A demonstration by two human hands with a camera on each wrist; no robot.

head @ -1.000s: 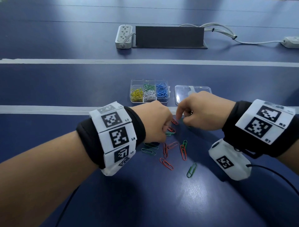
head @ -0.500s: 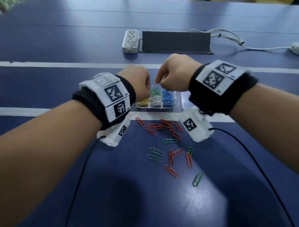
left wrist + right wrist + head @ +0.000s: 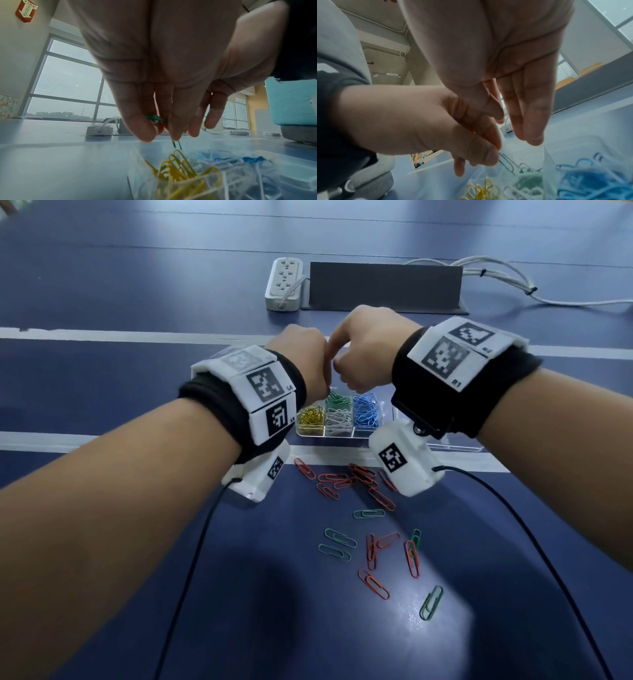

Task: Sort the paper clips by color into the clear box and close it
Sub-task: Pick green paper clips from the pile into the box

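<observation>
The clear box (image 3: 324, 435) holds yellow (image 3: 310, 417), green (image 3: 337, 399), white (image 3: 339, 419) and blue (image 3: 366, 409) paper clips in separate compartments. My left hand (image 3: 320, 378) hovers over the green compartment. In the left wrist view it (image 3: 159, 129) pinches green clips (image 3: 155, 118) between thumb and fingers, one dangling below. My right hand (image 3: 359, 378) is just beside it over the box. The right wrist view shows that hand (image 3: 513, 128) with straight fingers and nothing in it. Loose red clips (image 3: 363, 478) and green clips (image 3: 368, 513) lie on the table in front of the box.
The box's clear lid (image 3: 459, 447) lies right of the box, mostly hidden by my right wrist. A white power strip (image 3: 284, 284) and a dark grey panel (image 3: 383, 285) stand behind, with white cables (image 3: 496, 273) trailing right. Black wrist-camera cords run toward me.
Both hands lifted from the loose pile and moved forward over the box. The left hand carried green clips along. The right hand's fingers have straightened.
</observation>
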